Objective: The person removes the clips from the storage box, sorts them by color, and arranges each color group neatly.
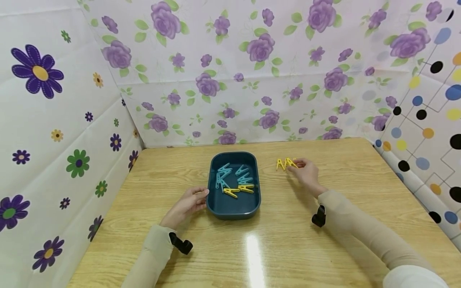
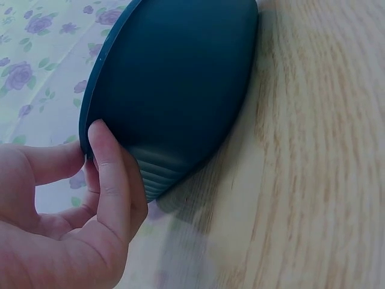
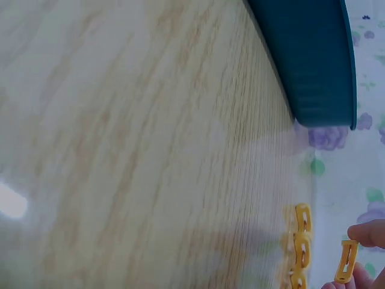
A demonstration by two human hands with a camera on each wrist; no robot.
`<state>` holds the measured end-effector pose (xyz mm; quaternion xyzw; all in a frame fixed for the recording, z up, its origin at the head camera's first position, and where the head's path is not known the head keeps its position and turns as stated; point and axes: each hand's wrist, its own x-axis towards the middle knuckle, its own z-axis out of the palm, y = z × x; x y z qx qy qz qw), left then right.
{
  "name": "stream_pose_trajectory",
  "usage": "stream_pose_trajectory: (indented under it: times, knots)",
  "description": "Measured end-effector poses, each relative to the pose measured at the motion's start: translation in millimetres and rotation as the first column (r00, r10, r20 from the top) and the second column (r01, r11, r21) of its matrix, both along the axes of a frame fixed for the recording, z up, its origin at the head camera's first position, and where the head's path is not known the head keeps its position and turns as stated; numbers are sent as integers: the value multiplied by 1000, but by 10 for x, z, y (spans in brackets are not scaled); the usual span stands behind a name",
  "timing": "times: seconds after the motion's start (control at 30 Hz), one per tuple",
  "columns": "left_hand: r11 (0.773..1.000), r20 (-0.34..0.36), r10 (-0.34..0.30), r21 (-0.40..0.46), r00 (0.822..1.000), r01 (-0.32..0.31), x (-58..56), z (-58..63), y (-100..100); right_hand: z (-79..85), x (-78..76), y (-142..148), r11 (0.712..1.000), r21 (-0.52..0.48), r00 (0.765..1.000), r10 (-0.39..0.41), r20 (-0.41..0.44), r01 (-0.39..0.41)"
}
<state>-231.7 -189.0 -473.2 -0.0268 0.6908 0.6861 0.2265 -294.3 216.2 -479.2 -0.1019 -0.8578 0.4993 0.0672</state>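
a: nearest the head camera?
b: right sleeve (image 1: 360,224), beige; black wrist mount (image 1: 319,217) near its cuff.
a: centre of that view?
b: dark teal tub (image 1: 233,216) on the wood-grain table (image 1: 169,168). inside: slim, light-blue clips (image 1: 225,171), loosely scattered, some overlapping; two bright yellow clips (image 1: 230,192) lie nearer the person, legs splayed in a v.
a: hands?
b: left hand (image 1: 187,203) at the tub's left rim; right hand (image 1: 305,174) well right of the tub, beside a yellow row (image 1: 280,164) on the table.
a: left wrist view?
b: left hand pinches the rim, thumb and fingers on either side. tub wall smooth, ribbed at the corner.
a: right wrist view?
b: right hand pinches one yellow clip (image 3: 341,265) by its ends: narrow oblong, slotted down the middle. the row stands just beside it, end to end.
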Motion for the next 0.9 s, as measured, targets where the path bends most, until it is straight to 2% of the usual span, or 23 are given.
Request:
stream_pose_trajectory:
  times: [0.17,0.37,0.6,0.9]
  knots:
    - [1000,-2,-4,16,1000,4,-3,16,0,1,-46,110,998,-56,998,-18,64,22]
    - [1000,-1,-7,12,1000,7,1,24,-15,39,-102,194,994,-95,985,-35,170,52]
    - [1000,1,-16,3,1000,16,10,26,-18,37,-153,307,997,-47,982,-47,185,56]
    - [999,-7,-38,26,999,38,-2,8,-29,59,-194,395,998,-12,960,-50,277,55]
